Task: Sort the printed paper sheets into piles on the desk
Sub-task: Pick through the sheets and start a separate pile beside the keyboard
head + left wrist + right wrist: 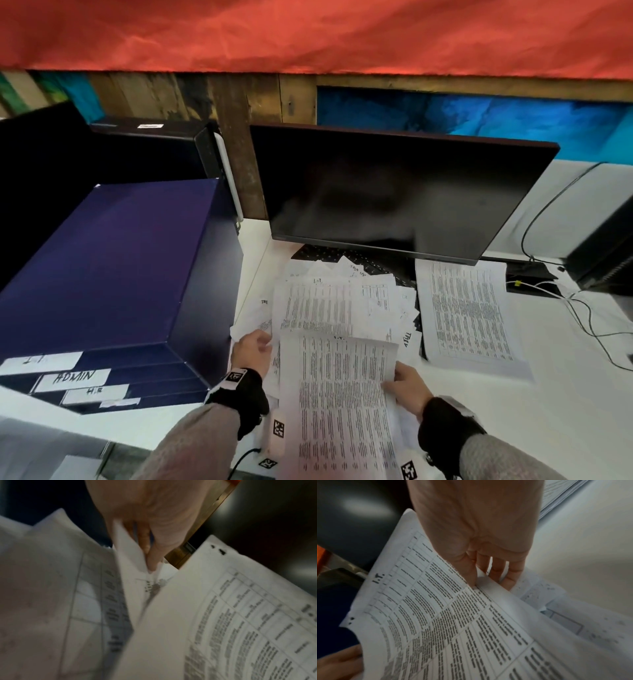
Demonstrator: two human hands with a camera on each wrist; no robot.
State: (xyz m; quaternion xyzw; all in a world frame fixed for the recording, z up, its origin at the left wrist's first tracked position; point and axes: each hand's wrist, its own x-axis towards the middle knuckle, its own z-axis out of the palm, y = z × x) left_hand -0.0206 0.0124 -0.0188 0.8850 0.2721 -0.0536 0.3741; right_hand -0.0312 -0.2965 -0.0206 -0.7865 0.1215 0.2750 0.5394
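An "I.T." sheet (436, 615) is pinched at its edge by the right hand (476, 534). A loose sheet (130, 561) from the scattered heap (342, 301) is pinched by the left hand (154, 513).

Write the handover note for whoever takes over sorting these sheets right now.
Right hand: pinches the right edge of the I.T. sheet, thumb on top, fingers beneath.
Left hand: pinches a sheet at the left edge of the loose heap.
Done: one neat pile lies right of the heap, before the monitor.
Left: place the I.T. sheet, then sort the heap, which partly covers the keyboard. Labelled trays stand to the left.
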